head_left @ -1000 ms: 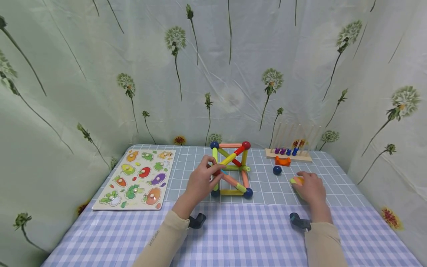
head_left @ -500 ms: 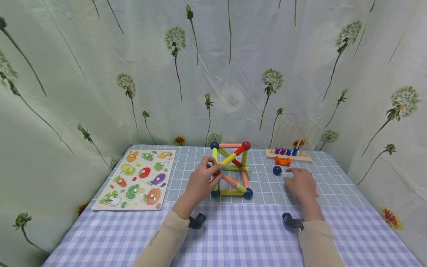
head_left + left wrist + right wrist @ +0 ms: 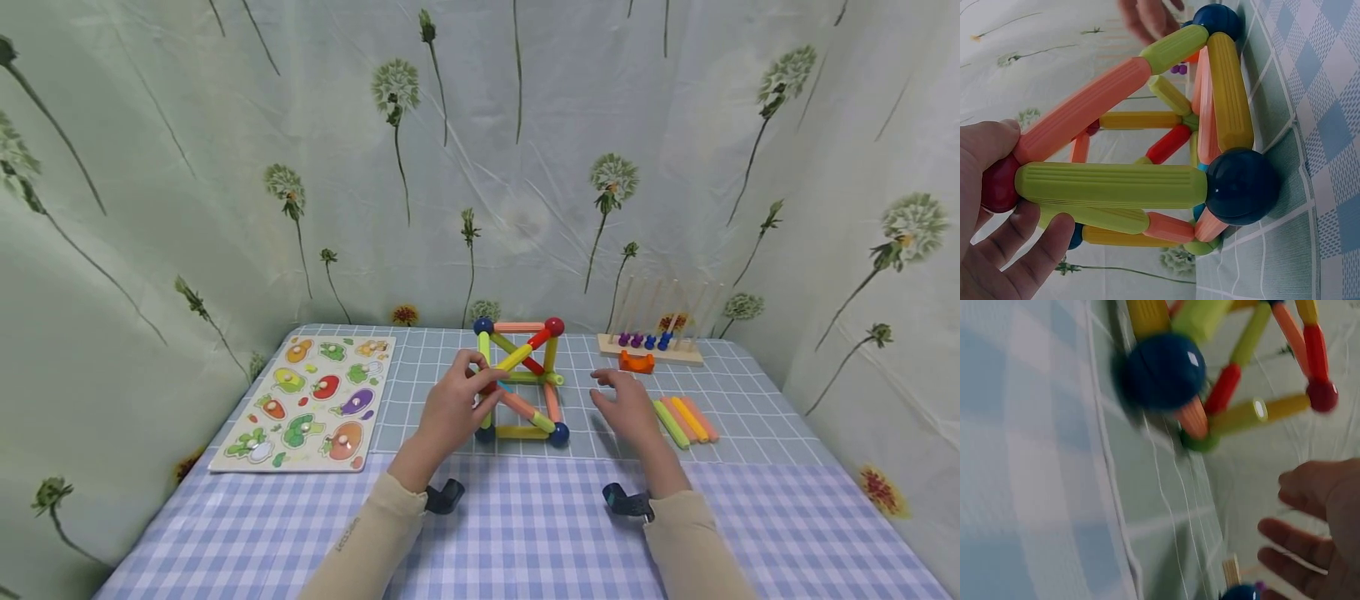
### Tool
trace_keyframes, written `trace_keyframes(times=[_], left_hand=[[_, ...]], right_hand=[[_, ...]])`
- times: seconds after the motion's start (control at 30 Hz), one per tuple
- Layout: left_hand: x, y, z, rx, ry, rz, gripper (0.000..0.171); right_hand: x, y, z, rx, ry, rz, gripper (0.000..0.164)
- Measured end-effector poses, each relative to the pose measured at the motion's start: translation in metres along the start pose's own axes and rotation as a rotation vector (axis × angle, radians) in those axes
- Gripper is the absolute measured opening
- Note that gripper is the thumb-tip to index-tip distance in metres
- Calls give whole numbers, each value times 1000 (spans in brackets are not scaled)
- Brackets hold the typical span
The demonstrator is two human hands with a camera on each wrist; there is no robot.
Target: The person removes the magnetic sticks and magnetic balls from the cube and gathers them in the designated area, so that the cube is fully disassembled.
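My left hand (image 3: 453, 400) pinches a red ball (image 3: 999, 182) at the near upper corner of a frame of magnetic sticks and balls. A green stick (image 3: 1113, 185) runs from that ball down to a dark blue ball (image 3: 1242, 186) on the table. A salmon-and-green double stick (image 3: 1085, 107) slopes from it to another blue corner ball (image 3: 558, 433). My right hand (image 3: 628, 410) hovers right of the frame, fingers loosely bent and holding nothing. In the right wrist view, a loose blue ball (image 3: 1241, 592) lies beyond it; the hand hides this ball in the head view.
Several loose sticks (image 3: 673, 422) lie side by side right of my right hand. Behind are an orange curved block (image 3: 636, 362) and a wooden peg rack (image 3: 678, 356) with beads. A vegetable puzzle board (image 3: 281, 454) lies on the left.
My right hand has moved left from the loose sticks, past the loose blue ball, towards the frame, uncovering the sticks. The left hand and the frame have stayed in place.
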State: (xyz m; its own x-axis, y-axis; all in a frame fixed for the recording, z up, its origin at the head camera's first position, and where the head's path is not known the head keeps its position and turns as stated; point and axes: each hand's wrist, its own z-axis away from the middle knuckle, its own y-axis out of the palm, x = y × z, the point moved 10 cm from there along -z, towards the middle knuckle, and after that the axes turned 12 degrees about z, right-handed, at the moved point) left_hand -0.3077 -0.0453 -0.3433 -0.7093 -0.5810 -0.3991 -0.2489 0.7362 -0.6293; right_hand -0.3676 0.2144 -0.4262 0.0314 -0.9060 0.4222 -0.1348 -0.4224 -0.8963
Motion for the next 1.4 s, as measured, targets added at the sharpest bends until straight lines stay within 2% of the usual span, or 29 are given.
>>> trace_keyframes(times=[0.2, 0.37, 0.77, 1.1, 1.4], left_hand=[[0, -1, 0, 1, -3, -2, 22], [0, -1, -1, 3, 3, -15, 22], [0, 1, -2, 13, 0, -12, 22], [0, 1, -1, 12, -9, -13, 22], [1, 1, -1, 11, -14, -5, 22]], right_hand=[[38, 15, 4, 24, -119, -48, 45], [51, 25, 7, 47, -165, 36, 51], [37, 37, 4, 116, -87, 88, 54], [29, 42, 1, 134, -86, 98, 56], [25, 47, 1, 166, -81, 198, 43]])
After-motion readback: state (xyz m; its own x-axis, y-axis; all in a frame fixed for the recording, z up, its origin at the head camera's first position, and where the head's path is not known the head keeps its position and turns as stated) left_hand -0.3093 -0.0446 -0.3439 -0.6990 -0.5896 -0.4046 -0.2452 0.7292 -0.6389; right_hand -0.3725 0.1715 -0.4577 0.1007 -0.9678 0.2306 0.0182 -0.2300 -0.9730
